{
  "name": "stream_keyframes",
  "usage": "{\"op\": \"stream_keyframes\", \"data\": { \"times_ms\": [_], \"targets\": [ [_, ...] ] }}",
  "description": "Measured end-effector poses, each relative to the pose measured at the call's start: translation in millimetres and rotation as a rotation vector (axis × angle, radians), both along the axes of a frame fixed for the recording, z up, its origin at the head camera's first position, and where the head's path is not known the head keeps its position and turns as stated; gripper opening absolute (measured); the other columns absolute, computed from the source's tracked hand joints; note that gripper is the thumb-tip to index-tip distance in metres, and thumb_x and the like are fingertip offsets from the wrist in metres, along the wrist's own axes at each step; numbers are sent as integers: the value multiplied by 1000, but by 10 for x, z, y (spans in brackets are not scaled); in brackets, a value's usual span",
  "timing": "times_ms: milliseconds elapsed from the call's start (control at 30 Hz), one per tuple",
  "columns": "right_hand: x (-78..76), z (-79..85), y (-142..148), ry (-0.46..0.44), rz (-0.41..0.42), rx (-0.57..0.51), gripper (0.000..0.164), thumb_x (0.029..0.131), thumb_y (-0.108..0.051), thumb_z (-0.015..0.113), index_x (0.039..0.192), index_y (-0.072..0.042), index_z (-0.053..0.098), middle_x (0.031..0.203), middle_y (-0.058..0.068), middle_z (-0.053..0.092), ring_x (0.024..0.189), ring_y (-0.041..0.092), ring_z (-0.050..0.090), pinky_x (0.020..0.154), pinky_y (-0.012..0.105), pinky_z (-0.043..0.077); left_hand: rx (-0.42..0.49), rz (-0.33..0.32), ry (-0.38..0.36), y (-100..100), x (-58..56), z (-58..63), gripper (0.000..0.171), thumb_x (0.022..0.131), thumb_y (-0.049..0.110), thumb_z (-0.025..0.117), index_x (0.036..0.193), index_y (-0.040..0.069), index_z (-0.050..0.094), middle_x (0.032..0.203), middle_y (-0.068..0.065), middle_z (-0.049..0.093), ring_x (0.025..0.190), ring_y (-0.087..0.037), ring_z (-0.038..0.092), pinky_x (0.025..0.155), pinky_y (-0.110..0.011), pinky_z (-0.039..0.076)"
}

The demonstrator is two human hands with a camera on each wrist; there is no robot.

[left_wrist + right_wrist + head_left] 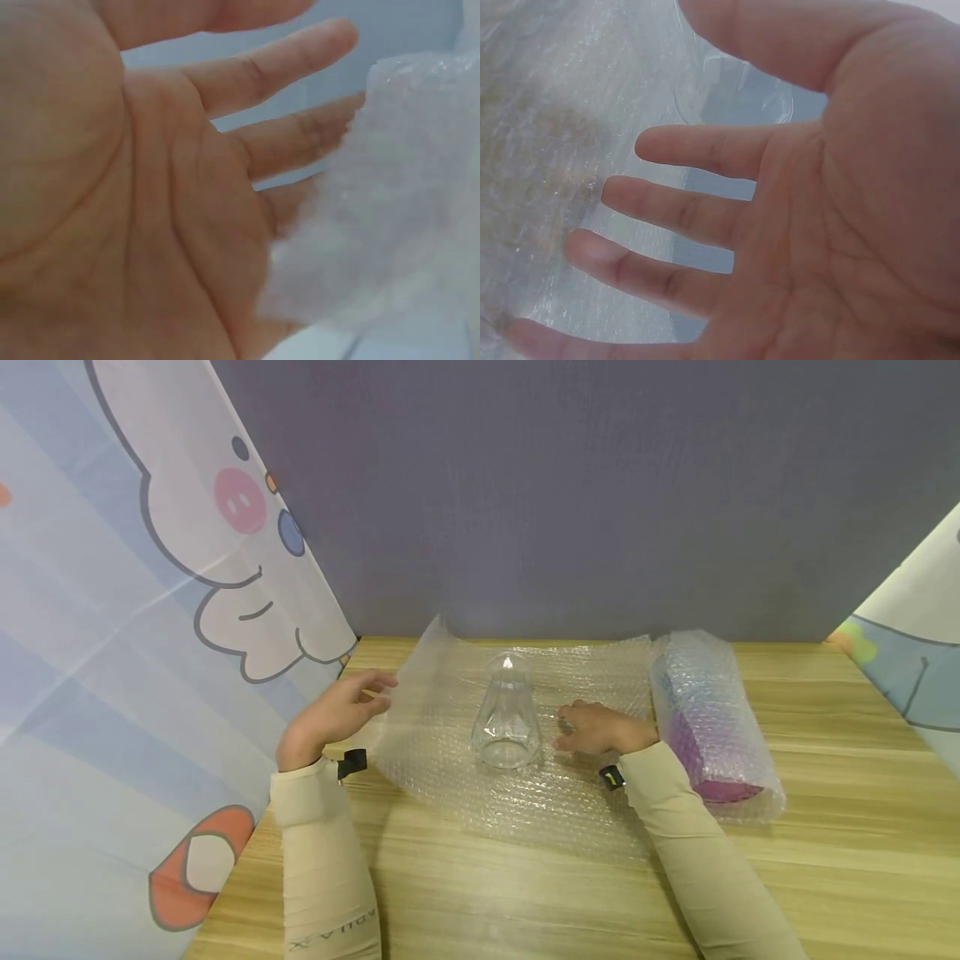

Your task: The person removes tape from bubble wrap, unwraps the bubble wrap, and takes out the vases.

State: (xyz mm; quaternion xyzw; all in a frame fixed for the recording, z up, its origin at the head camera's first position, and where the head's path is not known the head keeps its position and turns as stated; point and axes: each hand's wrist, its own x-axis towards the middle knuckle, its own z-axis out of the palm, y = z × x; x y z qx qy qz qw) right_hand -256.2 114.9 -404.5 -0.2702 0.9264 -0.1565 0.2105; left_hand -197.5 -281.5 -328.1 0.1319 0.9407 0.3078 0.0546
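A clear tapered glass vessel (506,718), with its wider end nearer to me, is on a sheet of bubble wrap (480,802). My left hand (341,708) is at the sheet's raised left edge. In the left wrist view its fingers are spread and fairly straight, some of them partly hidden behind the bubble wrap (405,202). To the right of the vessel, my right hand (600,728) hovers low over the sheet. The right wrist view has its fingers (682,214) extended and apart, holding nothing, with part of the glass vessel showing beyond the thumb.
At the right lies a bubble-wrapped bundle (712,727) with pink-purple and blue contents. Everything rests on a wood-grain table (862,777). A grey panel (562,502) rises at the back, and a cartoon-printed curtain (150,635) hangs along the left.
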Motion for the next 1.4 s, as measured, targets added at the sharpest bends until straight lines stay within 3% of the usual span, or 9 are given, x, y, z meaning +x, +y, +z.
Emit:
{"op": "stream_keyframes", "data": {
  "times_ms": [267,567,733,900,1033,1167,1400],
  "targets": [
    [-8,-12,5,26,16,4,63,98,-36,65,143,6,50,131,28,56,115,44,59,99,59,51,27,43,-81,-189,-111,-198,36,104,13,56,137,0,59,137,-25,61,123,-43,59,100,-55,51],
    [-12,-25,2,45,12,21,58,97,-35,66,139,3,55,128,26,57,108,40,62,93,57,55,-51,88,-114,-311,-266,-441,35,100,15,63,131,-1,64,122,-26,66,108,-37,65,92,-48,54],
    [-18,-44,-8,71,15,22,48,96,-33,68,129,2,60,117,20,59,94,31,61,85,51,56,-37,94,-128,-390,-292,-531,32,97,9,66,127,-3,67,118,-26,67,105,-35,65,91,-46,54],
    [-16,-55,-24,93,11,23,28,95,-31,68,106,-6,63,109,15,58,87,27,58,79,46,55,-19,96,-157,-472,-289,-604,33,95,5,68,127,-1,66,107,-22,64,88,-26,64,77,-34,53],
    [-11,-64,-36,99,6,32,22,96,-31,67,98,-10,62,107,12,58,85,25,57,78,45,55,-7,95,-165,-517,-294,-655,32,96,5,67,128,1,65,99,-17,64,79,-19,63,72,-29,51],
    [-10,-76,-46,120,18,39,23,95,-30,67,102,-8,64,106,12,58,86,25,58,80,46,55,14,84,-175,-546,-290,-684,33,96,4,66,128,0,64,94,-14,64,75,-17,62,69,-28,52],
    [-14,-69,-69,114,47,53,36,97,-28,66,121,-1,67,107,9,60,88,22,59,81,42,55,91,96,-304,-600,-228,-678,34,96,3,66,129,-2,59,84,-10,62,72,-17,60,63,-28,52]
  ]
}}
